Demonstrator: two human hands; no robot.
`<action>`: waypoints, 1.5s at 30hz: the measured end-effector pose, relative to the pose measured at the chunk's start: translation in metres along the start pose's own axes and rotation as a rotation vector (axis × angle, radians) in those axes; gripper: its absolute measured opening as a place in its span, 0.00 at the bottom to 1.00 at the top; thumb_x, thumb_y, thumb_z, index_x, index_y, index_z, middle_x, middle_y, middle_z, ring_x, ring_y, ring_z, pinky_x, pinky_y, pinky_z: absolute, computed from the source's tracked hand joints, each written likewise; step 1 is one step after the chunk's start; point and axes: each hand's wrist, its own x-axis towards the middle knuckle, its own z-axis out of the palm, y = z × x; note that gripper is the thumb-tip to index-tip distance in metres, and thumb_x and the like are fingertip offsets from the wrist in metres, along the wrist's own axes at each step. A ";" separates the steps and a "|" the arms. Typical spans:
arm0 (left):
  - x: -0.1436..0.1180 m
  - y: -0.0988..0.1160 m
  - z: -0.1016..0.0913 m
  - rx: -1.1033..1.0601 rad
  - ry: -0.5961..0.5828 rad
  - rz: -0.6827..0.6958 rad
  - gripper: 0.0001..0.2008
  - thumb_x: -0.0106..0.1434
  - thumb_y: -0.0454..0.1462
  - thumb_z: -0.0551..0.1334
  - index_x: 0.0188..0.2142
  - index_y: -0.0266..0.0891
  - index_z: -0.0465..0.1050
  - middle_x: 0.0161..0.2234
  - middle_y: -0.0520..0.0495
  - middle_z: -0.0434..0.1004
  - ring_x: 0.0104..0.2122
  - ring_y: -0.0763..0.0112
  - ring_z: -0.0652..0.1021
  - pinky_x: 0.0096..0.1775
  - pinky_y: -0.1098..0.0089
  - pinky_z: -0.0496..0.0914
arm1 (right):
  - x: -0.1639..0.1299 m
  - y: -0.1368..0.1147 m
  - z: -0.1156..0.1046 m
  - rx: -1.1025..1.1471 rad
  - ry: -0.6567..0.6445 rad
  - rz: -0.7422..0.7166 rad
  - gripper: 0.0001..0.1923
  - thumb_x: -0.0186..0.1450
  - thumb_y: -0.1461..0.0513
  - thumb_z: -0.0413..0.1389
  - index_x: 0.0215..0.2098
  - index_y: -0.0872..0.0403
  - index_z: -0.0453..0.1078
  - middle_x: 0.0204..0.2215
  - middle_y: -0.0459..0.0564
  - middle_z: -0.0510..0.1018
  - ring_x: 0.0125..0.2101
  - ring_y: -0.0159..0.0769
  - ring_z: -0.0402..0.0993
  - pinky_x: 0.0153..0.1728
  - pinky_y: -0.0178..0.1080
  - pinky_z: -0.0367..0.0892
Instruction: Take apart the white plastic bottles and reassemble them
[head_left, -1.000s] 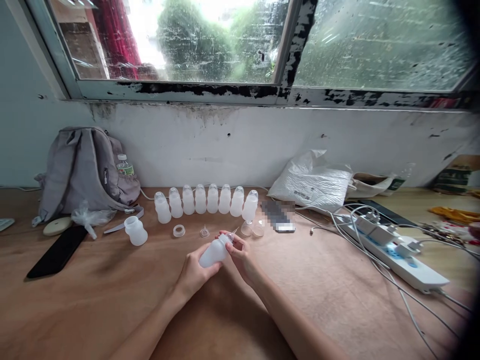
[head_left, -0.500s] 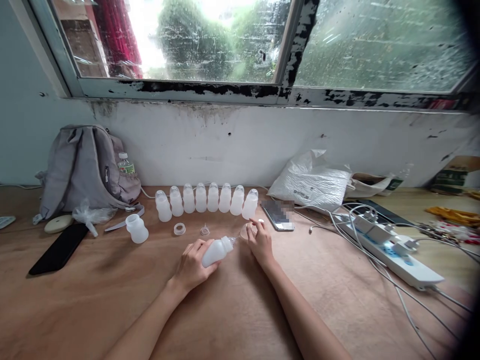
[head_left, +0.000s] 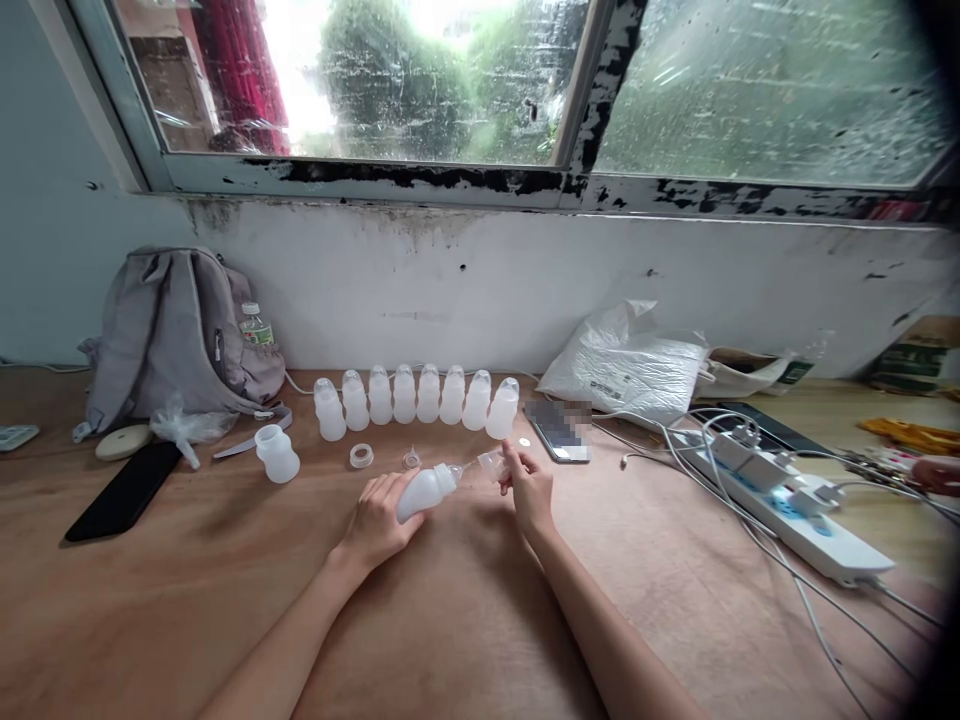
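Note:
My left hand (head_left: 381, 518) is wrapped round a frosted white baby bottle (head_left: 426, 492), which tilts with its clear nipple pointing up and to the right. Between the fingertips of my right hand (head_left: 529, 485) is a clear bottle cap (head_left: 491, 463), its open side facing the nipple with a small gap between them. A white ring collar (head_left: 361, 456) and a clear nipple (head_left: 411, 458) lie on the table beyond my left hand. Farther left stands an open bottle body (head_left: 277, 455). Several capped baby bottles (head_left: 404, 396) stand in a curved row at the back.
A phone (head_left: 559, 432) lies behind my right hand, near a small white disc (head_left: 524, 442). A power strip (head_left: 795, 510) with trailing cables occupies the right side. Backpack (head_left: 165, 340), black pouch (head_left: 124, 495) and plastic parcel (head_left: 626, 360) surround the bottles. Another person's hand (head_left: 936, 474) shows far right.
My right hand has picked the clear cap up off the table and turned it toward the bottle. The bottle has tipped a little flatter. Another person's hand has appeared at the right edge.

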 end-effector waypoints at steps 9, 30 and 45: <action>0.000 0.007 -0.002 -0.038 -0.060 0.040 0.24 0.54 0.39 0.59 0.51 0.40 0.60 0.43 0.43 0.71 0.40 0.61 0.71 0.42 0.61 0.65 | -0.024 -0.008 0.017 0.191 -0.157 0.075 0.17 0.54 0.49 0.55 0.21 0.54 0.61 0.11 0.40 0.66 0.10 0.26 0.59 0.11 0.30 0.56; 0.003 0.023 -0.018 -0.625 -0.295 -0.134 0.20 0.54 0.45 0.58 0.45 0.38 0.68 0.36 0.45 0.73 0.32 0.67 0.72 0.35 0.69 0.67 | -0.044 -0.016 0.018 0.128 -0.086 -0.151 0.16 0.63 0.53 0.43 0.22 0.52 0.60 0.15 0.41 0.63 0.14 0.28 0.59 0.14 0.32 0.56; 0.007 0.021 -0.022 -0.889 -0.356 -0.335 0.21 0.53 0.45 0.59 0.42 0.32 0.71 0.31 0.45 0.73 0.28 0.70 0.71 0.29 0.73 0.64 | -0.044 -0.019 0.013 0.111 -0.146 -0.347 0.13 0.64 0.56 0.42 0.32 0.51 0.65 0.28 0.49 0.73 0.30 0.37 0.71 0.32 0.39 0.65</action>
